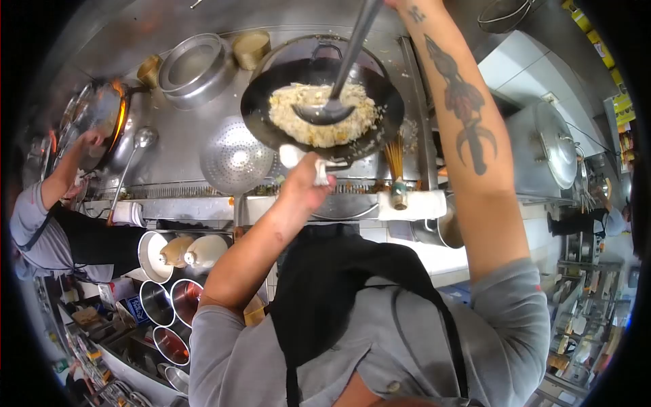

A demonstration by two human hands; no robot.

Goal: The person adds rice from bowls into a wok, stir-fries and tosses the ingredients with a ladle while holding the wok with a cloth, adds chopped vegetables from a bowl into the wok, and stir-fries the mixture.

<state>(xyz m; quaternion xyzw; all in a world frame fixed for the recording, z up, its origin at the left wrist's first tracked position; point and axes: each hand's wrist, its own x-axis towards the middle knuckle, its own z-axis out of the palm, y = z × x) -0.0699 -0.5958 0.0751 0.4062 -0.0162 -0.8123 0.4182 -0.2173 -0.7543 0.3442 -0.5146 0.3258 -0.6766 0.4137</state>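
Printed in white on the blue box (136,309), but too small and blurred to read. Elsewhere, nothing legible.

Wall (81,47) behind the cooking line: bare metal, dull sheen. Counter (178,139): steel, crumbs scattered about it. Right side: white tiles (532,68) with visible joints. Floor (444,278): pale tile, brightly lit. Lower right: crowded racks (564,384). Lower left: a side counter (125,370). Light: glare on steel surfaces; frame margins dark.
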